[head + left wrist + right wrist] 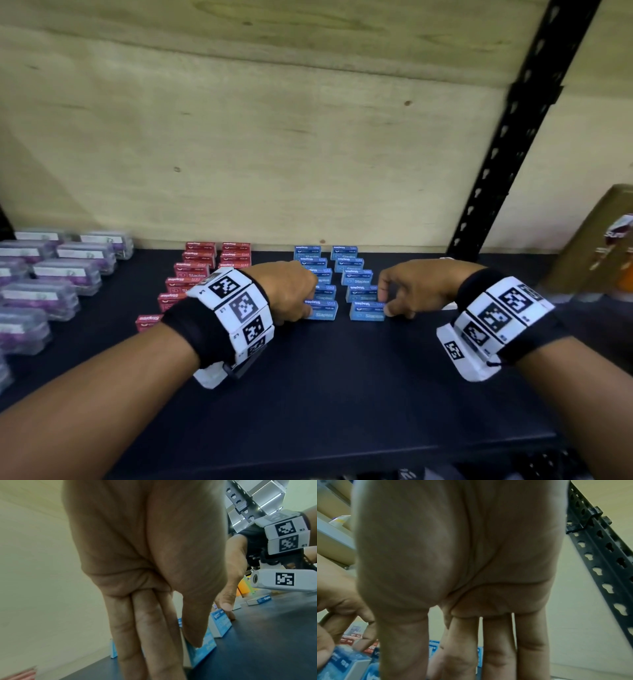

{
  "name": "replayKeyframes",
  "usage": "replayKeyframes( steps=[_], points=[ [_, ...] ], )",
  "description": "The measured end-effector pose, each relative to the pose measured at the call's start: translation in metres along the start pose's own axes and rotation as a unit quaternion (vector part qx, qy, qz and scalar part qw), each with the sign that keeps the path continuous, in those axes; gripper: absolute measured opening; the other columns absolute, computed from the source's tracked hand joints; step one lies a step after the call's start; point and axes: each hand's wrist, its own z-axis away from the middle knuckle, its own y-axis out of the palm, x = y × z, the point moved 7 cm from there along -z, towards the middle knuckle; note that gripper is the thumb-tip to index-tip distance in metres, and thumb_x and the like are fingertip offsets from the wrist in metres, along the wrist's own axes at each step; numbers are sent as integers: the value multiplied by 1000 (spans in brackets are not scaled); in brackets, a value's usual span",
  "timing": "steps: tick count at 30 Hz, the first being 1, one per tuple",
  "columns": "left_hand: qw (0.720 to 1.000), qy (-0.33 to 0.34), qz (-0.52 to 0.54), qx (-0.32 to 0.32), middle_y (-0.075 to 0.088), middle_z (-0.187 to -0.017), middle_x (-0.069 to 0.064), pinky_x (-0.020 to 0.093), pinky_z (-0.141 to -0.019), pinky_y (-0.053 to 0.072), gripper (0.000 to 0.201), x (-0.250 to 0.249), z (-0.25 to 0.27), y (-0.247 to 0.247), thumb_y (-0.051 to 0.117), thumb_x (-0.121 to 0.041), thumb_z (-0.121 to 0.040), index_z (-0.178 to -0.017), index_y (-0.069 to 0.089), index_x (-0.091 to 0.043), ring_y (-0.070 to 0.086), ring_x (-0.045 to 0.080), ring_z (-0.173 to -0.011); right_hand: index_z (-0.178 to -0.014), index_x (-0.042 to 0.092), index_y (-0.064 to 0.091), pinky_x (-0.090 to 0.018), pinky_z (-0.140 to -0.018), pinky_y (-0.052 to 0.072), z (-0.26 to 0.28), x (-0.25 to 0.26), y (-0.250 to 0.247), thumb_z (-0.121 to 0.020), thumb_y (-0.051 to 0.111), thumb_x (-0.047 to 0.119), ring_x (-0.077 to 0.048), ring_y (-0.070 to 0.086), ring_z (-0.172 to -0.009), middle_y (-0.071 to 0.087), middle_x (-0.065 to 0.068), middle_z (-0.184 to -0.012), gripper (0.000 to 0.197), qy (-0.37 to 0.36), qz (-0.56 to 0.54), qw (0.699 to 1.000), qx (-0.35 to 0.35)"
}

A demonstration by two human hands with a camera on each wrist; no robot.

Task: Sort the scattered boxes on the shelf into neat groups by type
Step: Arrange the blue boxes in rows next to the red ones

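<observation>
Small blue staples boxes stand in two rows running front to back on the dark shelf. Red staples boxes form two rows to their left. My left hand pinches the front box of the left blue row; the left wrist view shows the thumb on its face and the fingers behind it. My right hand grips the right end of the front box of the right blue row between thumb and curled fingers. One more blue box lies flat past the right hand.
Clear cases with purple contents fill the shelf's left side. A black perforated upright rises at the back right, with a brown carton beyond it. A plywood wall closes the back. The dark shelf stretches bare toward me.
</observation>
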Motion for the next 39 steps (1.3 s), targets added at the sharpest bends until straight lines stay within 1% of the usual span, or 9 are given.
replayKeyframes(
  steps=[2, 5, 9, 14, 21, 31, 34, 37, 39],
  points=[
    [1000, 0, 20, 14, 74, -82, 4, 34, -76, 56, 27, -1, -2, 1, 54, -33, -98, -105, 61, -8, 72, 17, -75, -106, 30, 58, -27, -78, 49, -1, 0, -1, -93, 66, 36, -10, 68, -79, 72, 7, -79, 17, 3, -4, 1000, -3],
    [1000, 4, 16, 16, 73, -83, 5, 36, -79, 56, 28, -4, -3, -1, 53, -33, -99, -107, 59, -7, 71, 16, -70, -107, 30, 58, -31, -86, 51, -2, 0, -1, -93, 66, 35, -11, 71, -85, 73, 7, -79, 17, 3, -13, 1000, -5],
    [1000, 9, -3, 7, 58, -68, -4, 34, -81, 53, 29, -10, -4, -5, 54, -33, -99, -110, 60, -7, 54, 8, -57, -107, 29, 57, -34, -91, 53, -5, -1, -1, -93, 66, 33, -10, 73, -83, 76, 4, -87, 17, -2, -30, 1000, -6],
    [1000, 15, -8, 15, 55, -68, -7, 28, -74, 48, 30, -11, -6, -6, 54, -32, -99, -112, 60, -6, 50, 3, -55, -104, 32, 57, -32, -90, 53, -7, -4, 0, -92, 67, 36, -8, 72, -80, 77, 4, -87, 17, -8, -23, 1000, -2],
    [1000, 16, 6, 8, 54, -66, -6, 34, -78, 52, 31, -8, -7, -5, 55, -31, -98, -113, 61, -5, 50, 6, -53, -103, 32, 57, -32, -90, 53, -9, -4, 1, -91, 67, 37, -6, 72, -78, 77, 5, -87, 16, -14, -18, 1000, -7],
    [1000, 3, 7, 4, 52, -67, -7, 33, -81, 52, 36, -8, -5, -4, 58, -37, -96, -117, 55, -8, 49, 4, -56, -105, 34, 53, -25, -83, 48, -5, -7, 1, -87, 69, 44, -5, 68, -80, 76, 5, -80, 26, -10, -28, 999, -24],
    [1000, 3, 11, 3, 60, -93, -3, 31, -84, 51, 46, -9, -1, -4, 58, -47, -94, -126, 48, -16, 49, 6, -57, -106, 34, 50, -28, -85, 49, -3, -7, 1, -86, 69, 47, -10, 67, -84, 74, 6, -77, 30, -5, -18, 999, -48],
    [999, -4, 37, 4, 57, -81, -8, 33, -82, 53, 50, -4, 5, -5, 57, -52, -92, -127, 46, -18, 64, 13, -70, -116, 34, 45, -32, -89, 51, 5, -13, -1, -87, 67, 49, -8, 65, -84, 70, 11, -81, 40, -2, -21, 998, -54],
    [999, -3, 39, -16, 51, -80, -12, 30, -78, 47, 51, 2, 9, -10, 57, -55, -90, -127, 45, -21, 60, 15, -83, -122, 36, 43, -29, -83, 53, 16, -23, -8, -88, 67, 48, -5, 65, -80, 70, 14, -85, 43, 3, -39, 997, -67]
  ],
)
